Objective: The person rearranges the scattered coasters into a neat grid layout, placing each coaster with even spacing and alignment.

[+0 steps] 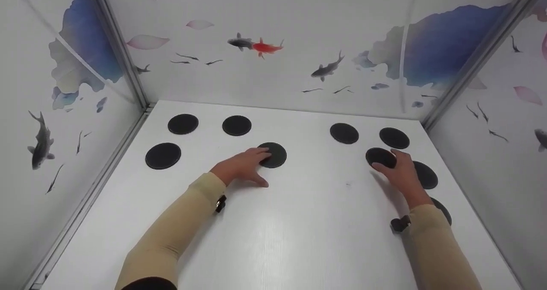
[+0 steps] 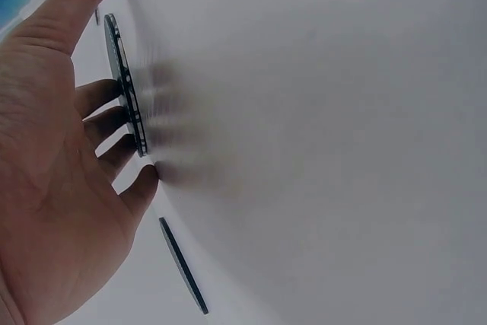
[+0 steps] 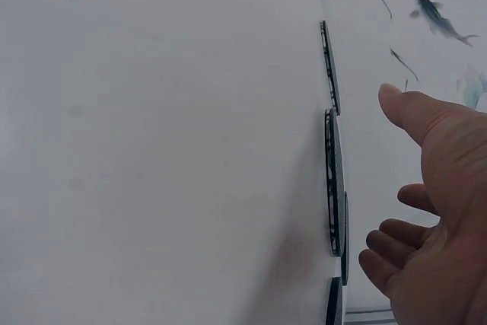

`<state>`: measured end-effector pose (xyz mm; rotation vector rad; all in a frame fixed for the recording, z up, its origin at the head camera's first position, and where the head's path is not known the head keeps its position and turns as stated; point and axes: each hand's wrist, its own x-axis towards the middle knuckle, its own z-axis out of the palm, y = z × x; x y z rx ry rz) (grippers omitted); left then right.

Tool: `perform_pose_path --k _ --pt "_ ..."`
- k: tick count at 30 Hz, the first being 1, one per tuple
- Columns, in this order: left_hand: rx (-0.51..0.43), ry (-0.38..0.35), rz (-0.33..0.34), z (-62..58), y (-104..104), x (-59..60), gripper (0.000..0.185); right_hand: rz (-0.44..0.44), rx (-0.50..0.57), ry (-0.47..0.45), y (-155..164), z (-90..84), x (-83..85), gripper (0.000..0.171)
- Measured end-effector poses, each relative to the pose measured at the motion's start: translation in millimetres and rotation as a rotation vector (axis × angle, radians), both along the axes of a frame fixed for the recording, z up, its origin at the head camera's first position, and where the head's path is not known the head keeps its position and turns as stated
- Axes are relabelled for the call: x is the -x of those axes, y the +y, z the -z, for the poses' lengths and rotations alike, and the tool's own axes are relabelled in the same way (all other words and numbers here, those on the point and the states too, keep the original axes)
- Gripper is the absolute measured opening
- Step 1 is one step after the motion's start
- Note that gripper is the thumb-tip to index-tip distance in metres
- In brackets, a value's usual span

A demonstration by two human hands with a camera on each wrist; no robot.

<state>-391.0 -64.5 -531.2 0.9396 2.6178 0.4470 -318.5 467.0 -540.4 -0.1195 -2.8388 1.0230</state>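
Black round discs are spread over a white table (image 1: 273, 238) enclosed by walls printed with fish and lotus leaves. The left hand (image 1: 241, 167) is laid flat with fingers extended, its fingertips (image 2: 114, 119) resting on the near edge of one disc (image 1: 275, 154); nothing is gripped. The right hand (image 1: 399, 172) is likewise held relaxed and extended, fingers touching another disc (image 1: 379, 156), which is not clasped. To the left, three further discs (image 1: 163, 155) are seen well apart from the hands; at the back right, two more (image 1: 344, 133) lie near the wall. A disc (image 1: 427, 175) just beside the right hand is partly covered by it, and another (image 1: 444, 211) is largely hidden behind the right sleeve. In the wrist views the discs are seen only edge-on, and contact under the right fingers cannot be made out there.
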Motion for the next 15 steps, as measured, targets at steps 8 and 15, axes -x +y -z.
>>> perform_pose_path --k 8,15 --pt "-0.009 0.0 0.008 0.3 -1.2 -1.8 0.109 0.0 -0.068 -0.053 3.8 7.2 12.5 0.12" --pt "-0.009 0.003 0.015 -4.4 -1.4 -2.7 0.107 -0.023 -0.079 -0.125 5.9 1.3 21.8 0.125"
